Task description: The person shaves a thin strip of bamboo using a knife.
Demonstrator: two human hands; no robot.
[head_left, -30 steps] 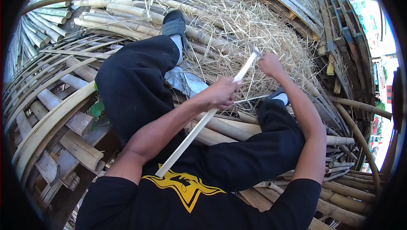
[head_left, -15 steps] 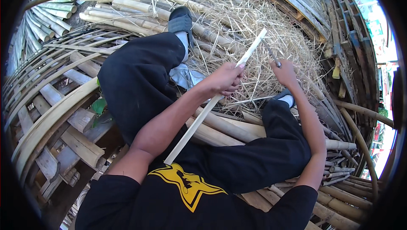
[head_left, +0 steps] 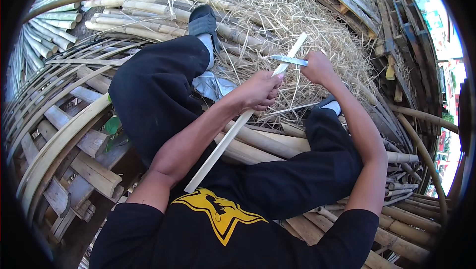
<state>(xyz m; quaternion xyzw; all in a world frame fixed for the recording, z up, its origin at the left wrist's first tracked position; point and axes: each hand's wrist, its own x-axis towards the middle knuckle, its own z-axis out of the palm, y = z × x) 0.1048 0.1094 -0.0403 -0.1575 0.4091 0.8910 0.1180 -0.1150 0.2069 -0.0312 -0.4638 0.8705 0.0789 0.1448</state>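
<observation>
My left hand (head_left: 261, 90) is closed around a long, pale bamboo strip (head_left: 218, 151), which slants from my belly up and away to the right. In my right hand (head_left: 317, 67) is a knife (head_left: 289, 60), its blade pointing left. That blade lies across the strip a little beyond my left fingers; whether it cuts in or only rests there I cannot make out. The knife's handle is mostly hidden in my fist. The strip's far end sticks out past the blade, over a heap of shavings.
Thin bamboo shavings (head_left: 327, 31) pile up ahead of me. Bamboo poles (head_left: 144, 21) lie at the far left, and a slatted bamboo frame (head_left: 64, 140) curves along my left side. Wooden pallets (head_left: 401, 36) stand at the right. A crumpled silvery sheet (head_left: 210, 86) lies by my foot.
My right hand has moved up and to the left, and the knife has turned from pointing away to lying across the strip. My left hand keeps its hold on the strip.
</observation>
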